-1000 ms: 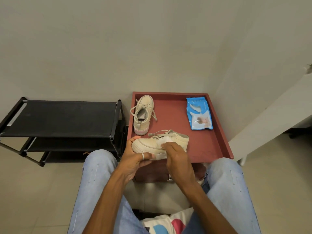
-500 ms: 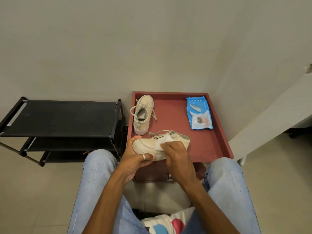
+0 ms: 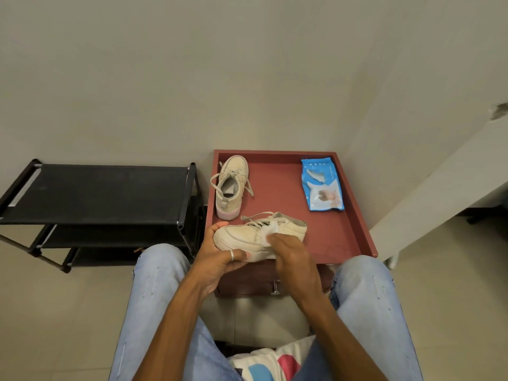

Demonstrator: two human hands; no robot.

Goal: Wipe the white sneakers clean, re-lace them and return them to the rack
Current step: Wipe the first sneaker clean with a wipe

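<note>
Left hand grips sneaker by toe over desk near edge. Right hand holds wipe against sneaker's side; fingertips hidden, wipe mostly covered.

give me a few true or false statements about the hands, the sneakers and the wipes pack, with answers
1. The left hand grips the held sneaker at its toe end. True.
2. The right hand scrubs that sneaker with a brush. False: it holds a white wipe against the sneaker's side.
3. The other sneaker stands on the black shoe rack. False: it stands on the red table.
4. The blue wipes pack lies on the red table, to the right of the other sneaker. True.
</note>
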